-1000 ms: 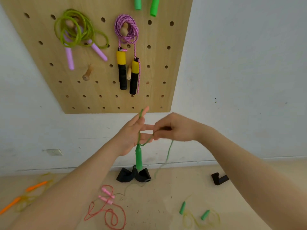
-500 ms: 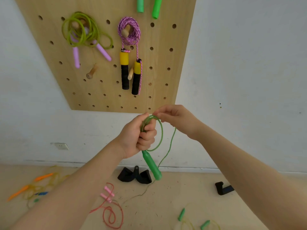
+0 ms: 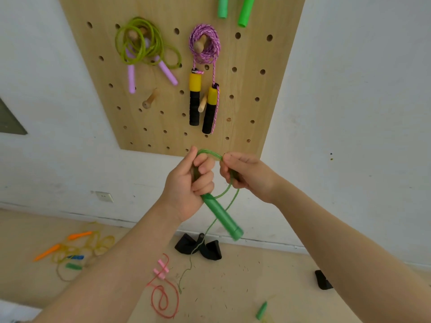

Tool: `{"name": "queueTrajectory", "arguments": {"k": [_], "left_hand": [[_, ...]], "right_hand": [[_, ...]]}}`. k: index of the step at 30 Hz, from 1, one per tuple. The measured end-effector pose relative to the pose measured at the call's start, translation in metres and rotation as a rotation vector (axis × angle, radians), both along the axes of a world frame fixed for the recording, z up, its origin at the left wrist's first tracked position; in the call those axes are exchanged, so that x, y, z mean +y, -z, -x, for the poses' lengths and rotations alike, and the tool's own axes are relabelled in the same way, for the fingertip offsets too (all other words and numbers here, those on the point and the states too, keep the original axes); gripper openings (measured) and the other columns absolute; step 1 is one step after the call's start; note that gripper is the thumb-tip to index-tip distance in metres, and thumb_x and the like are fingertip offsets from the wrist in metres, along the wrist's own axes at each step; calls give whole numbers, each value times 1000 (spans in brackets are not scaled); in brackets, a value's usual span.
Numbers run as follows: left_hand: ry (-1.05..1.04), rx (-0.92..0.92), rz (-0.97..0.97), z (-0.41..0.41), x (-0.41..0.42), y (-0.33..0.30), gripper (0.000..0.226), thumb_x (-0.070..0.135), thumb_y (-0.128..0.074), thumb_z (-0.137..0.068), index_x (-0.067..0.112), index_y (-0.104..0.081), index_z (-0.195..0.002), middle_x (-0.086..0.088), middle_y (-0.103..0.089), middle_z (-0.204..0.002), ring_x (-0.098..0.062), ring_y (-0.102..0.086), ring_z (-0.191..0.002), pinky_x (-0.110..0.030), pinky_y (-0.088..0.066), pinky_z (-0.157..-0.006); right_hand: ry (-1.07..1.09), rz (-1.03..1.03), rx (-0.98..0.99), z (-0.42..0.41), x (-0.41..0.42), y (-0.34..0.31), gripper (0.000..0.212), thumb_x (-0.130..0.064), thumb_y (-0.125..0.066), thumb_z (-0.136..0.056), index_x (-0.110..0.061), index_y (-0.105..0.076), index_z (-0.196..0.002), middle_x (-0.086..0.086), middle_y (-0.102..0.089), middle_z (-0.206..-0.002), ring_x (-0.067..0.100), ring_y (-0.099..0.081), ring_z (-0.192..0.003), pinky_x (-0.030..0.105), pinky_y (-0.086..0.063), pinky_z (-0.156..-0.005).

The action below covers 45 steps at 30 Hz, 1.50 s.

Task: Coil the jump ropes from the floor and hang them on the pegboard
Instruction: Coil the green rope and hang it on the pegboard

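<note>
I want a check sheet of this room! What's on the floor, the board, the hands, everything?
Surface: tan floor with small specks.
Job's things: green jump rope in both hands, its tail trailing to the floor; pink rope, orange-handled rope and a green handle lie on the floor; pegboard holds a lime rope and a purple rope.
Clutter: black objects by the wall.
Grippers: left hand grips coil and handle; right hand pinches the loop.
Cables: nothing seen.
Surroundings: white wall, socket.
</note>
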State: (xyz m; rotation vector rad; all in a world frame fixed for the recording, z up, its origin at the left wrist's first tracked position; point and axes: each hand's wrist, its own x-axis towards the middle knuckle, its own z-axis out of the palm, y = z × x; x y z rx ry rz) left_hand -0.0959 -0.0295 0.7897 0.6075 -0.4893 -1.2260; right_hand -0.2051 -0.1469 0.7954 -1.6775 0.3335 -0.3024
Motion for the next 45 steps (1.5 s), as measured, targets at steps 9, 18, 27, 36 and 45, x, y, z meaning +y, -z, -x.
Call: {"name": "queueTrajectory", "arguments": {"k": [9, 18, 27, 36, 45], "left_hand": [[-269, -169, -140, -66, 19, 1, 40, 31, -29, -101, 31, -33, -141, -4, -70, -109, -2, -43, -36, -10, -37, -36], [-179, -448, -369, -98, 14, 26, 47, 28, -23, -103, 46, -10, -144, -13, -53, -133, -34, -68, -94, -44, -51, -89], [-85, -708, -483, -111, 24, 24, 44, 25, -25, -103, 46, -20, -142, 6, -71, -94, -9, -67, -64, -34, -50, -79], [356, -557, -311, -125, 67, -14, 38, 34, -24, -101, 26, -48, -129, -18, -65, -61, -6, -19, -28, -49, -51, -89], [210, -137, -61, -163, 77, -15, 42, 30, -33, -94, 23, -41, -135, -9, -72, -96, -5, -42, -32, -38, -58, -66]], "right_hand": [[121, 63, 238, 0, -25, 40, 26, -14, -47, -96, -12, -65, -77, -1, -42, -61, 12, -38, -58, 29, -40, -72], [-425, 612, 591, -50, 38, -4, 36, -34, -52, -92, -1, -64, -94, 1, -41, -64, 9, -34, -58, 21, -31, -61], [-367, 657, 435, -89, 58, -29, 29, -22, -54, -92, 4, -65, -87, 10, -50, -66, 9, -42, -57, 18, -42, -58], [250, 358, 7, -122, 40, -20, 16, -17, -71, -80, -18, -61, -68, 9, -61, -69, 31, -46, -63, 35, -39, -65], [203, 407, 144, -160, 85, 7, 25, -15, -44, -96, -24, -60, -79, -1, -49, -62, 8, -41, -53, 19, -37, -54]]}}
